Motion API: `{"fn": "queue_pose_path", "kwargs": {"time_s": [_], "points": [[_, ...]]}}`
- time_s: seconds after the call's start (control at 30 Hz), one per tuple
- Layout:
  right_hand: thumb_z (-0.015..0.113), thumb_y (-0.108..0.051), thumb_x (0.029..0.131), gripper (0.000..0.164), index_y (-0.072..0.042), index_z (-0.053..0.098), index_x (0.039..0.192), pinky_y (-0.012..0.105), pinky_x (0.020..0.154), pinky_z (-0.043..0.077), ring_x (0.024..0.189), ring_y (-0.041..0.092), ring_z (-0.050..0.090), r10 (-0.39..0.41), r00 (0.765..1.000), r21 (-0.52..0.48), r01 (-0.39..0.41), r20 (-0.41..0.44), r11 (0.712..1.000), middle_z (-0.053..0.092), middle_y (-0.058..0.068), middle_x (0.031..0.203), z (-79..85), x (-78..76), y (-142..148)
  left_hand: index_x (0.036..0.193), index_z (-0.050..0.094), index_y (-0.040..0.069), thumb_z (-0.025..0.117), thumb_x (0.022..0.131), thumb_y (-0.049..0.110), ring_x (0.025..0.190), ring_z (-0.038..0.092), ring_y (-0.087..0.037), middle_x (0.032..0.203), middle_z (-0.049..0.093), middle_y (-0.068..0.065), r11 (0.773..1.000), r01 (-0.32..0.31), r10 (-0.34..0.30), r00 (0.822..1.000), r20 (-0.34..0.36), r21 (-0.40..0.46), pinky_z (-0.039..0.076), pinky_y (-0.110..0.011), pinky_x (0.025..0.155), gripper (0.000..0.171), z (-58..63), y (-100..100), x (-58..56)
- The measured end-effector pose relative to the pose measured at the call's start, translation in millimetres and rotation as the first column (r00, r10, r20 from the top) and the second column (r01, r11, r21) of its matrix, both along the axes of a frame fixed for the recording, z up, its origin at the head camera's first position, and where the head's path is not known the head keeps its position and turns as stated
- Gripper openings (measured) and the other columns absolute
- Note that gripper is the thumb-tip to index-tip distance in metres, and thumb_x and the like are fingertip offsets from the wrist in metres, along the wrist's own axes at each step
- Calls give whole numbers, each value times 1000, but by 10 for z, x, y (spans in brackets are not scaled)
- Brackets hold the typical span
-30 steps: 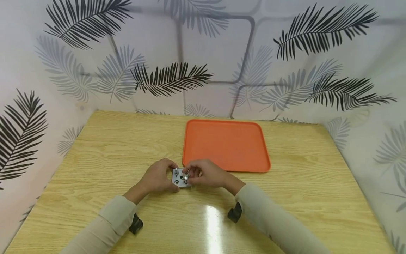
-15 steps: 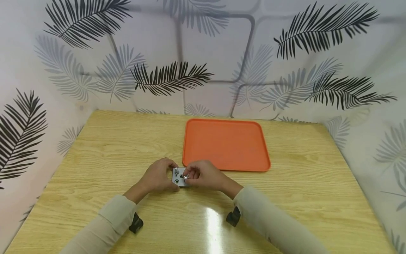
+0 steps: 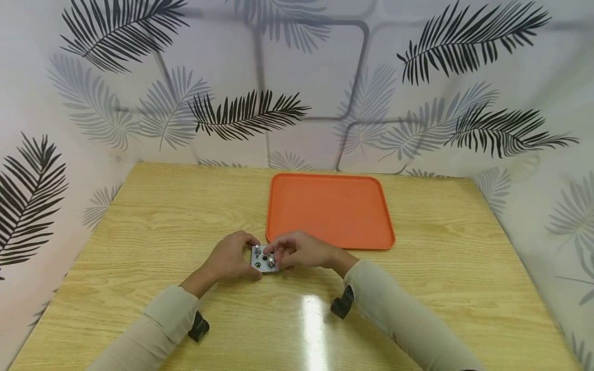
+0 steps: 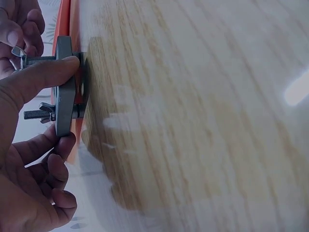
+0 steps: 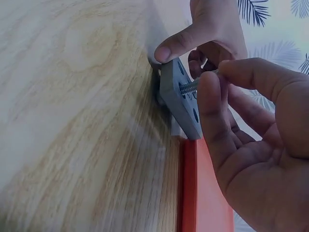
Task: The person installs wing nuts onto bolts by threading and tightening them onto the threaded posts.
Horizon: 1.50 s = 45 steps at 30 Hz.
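Note:
A small grey metal plate [image 4: 66,99] with several holes lies low over the table, bolts standing up through it. My left hand [image 3: 232,257] grips it by opposite edges, thumb on the near side and fingers on the far side. One bolt [image 4: 33,114] carries a wing nut [image 4: 47,112] down near the plate. On the other bolt [image 5: 189,87], a second wing nut [image 4: 19,51] sits near the free end. My right hand [image 3: 303,251] pinches there with thumb and index finger, partly hiding that nut in the right wrist view.
An orange-red tray [image 3: 331,211] lies just behind the plate, its near rim close to both hands. The wood-grain table [image 3: 162,216] extends to either side. A leaf-patterned wall covering [image 3: 306,72] rises behind the table's far edge.
My right hand's fingers have shifted round the wing nut, the index finger reaching further left and more of the nut showing. My left hand keeps its grip on the plate.

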State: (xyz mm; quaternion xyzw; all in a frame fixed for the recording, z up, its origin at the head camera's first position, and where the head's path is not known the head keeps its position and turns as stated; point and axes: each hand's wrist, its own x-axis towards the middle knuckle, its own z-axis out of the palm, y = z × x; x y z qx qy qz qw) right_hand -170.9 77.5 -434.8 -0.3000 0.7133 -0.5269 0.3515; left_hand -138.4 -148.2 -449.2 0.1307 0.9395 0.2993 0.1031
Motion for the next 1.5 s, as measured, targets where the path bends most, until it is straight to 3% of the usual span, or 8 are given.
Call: {"fn": "queue_pose_path", "kwargs": {"time_s": [0.1,0.33,0.47,0.67,0.93,1.13,1.37,1.5], "points": [[65,6,89,33,11,62,121,27,66,56,70,9,61,-25,1000,6,25,13,1000,68,10,87,1,19,-7,117,66,5,93,61,27,109,62,-28,118,66,-10,1000,0,0,1000,5,2,51,-49,97,66,6,1,2],[67,2,90,19,9,63,107,39,64,61,62,10,65,-137,990,9,137,-19,991,69,9,80,-40,99,-70,115,66,5,94,60,25,106,63,-27,115,66,-10,1000,-1,1,1000,10,11,51,-48,95,65,9,4,-1],[68,-1,91,14,7,63,101,34,60,59,58,11,63,-161,987,12,161,-28,987,65,4,75,-52,120,-83,115,66,5,94,60,25,106,63,-27,115,67,-10,1000,0,0,1000,10,12,51,-48,95,65,8,7,-3],[60,-1,91,20,3,63,111,21,66,50,73,13,58,-66,988,85,78,-143,993,66,11,88,29,64,-18,116,66,5,93,61,26,107,62,-27,115,66,-10,1000,-1,1,1000,11,9,51,-48,96,65,3,5,-5],[55,3,96,23,6,66,116,19,76,52,83,7,60,38,955,73,-17,-294,997,69,22,104,32,-57,-3,116,66,5,94,60,27,107,62,-27,115,66,-9,1000,3,-3,1000,13,7,51,-48,95,66,-15,-12,-10],[58,4,93,24,7,66,115,21,71,54,76,15,62,59,965,78,-40,-255,996,69,22,94,55,-52,-13,116,66,5,94,60,27,108,62,-27,115,66,-10,1000,5,-5,1000,11,13,51,-48,96,66,-21,-13,-10],[62,5,90,26,9,64,116,18,65,49,69,9,57,59,976,62,-47,-209,997,67,21,90,46,-19,-16,115,66,5,93,60,26,107,62,-27,114,67,-10,1000,5,-5,1000,5,10,51,-48,95,64,-22,-12,-15],[59,7,90,31,10,63,121,17,65,50,71,21,61,80,977,55,-70,-199,996,67,24,90,34,-16,-18,116,66,5,93,61,26,108,62,-27,115,66,-10,1000,8,-8,1000,8,2,51,-48,96,65,-16,-11,-8]]}}
